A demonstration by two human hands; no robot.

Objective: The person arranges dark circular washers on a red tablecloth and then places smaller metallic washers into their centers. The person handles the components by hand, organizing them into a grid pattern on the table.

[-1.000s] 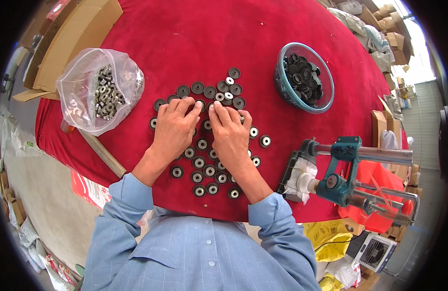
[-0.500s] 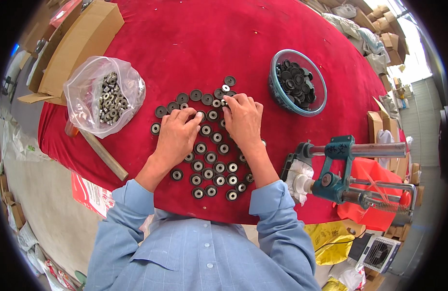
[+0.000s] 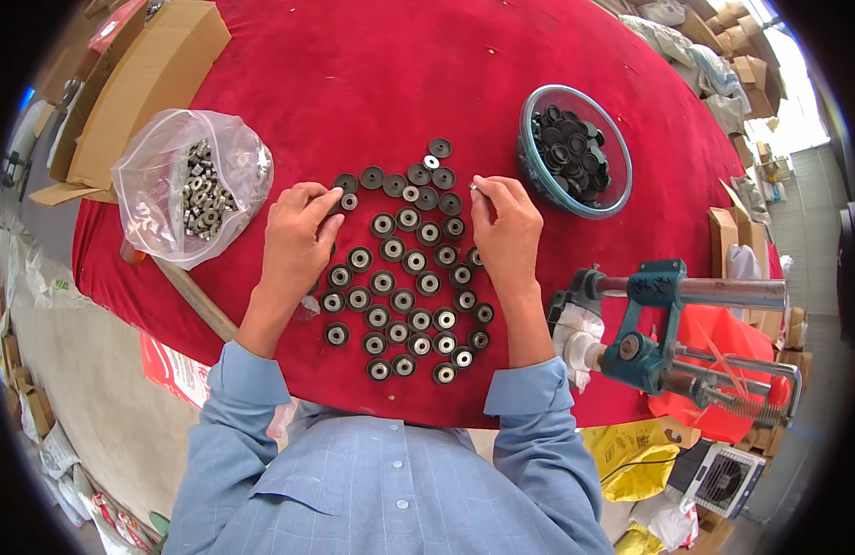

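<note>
Round black caps and capped metal bearings lie in loose rows in front of me; a bearing [image 3: 402, 301] with a black rim is near their middle. At the group's left side my left hand [image 3: 296, 236] curls its thumb and index finger about a black cap, mostly hidden beneath them. My right hand [image 3: 510, 231] is closed in a pinch at the right side, with a small shiny metal bearing [image 3: 473, 187] at its fingertips. Toward the far end lie bare black caps [image 3: 372, 177] and a loose pale metal ring [image 3: 431, 162].
A clear plastic bag [image 3: 252, 166] of metal bearings stands at the left by a cardboard box [image 3: 145, 97]. A bowl [image 3: 522, 153] of black caps sits at the far right. Nearer right is a green hand press [image 3: 649, 319]. A metal rod [image 3: 198, 301] lies left on the red cloth.
My hands have moved apart: the left went left to the outer caps, the right went right, off the middle of the group. Several bearings they covered now show, set in caps.
</note>
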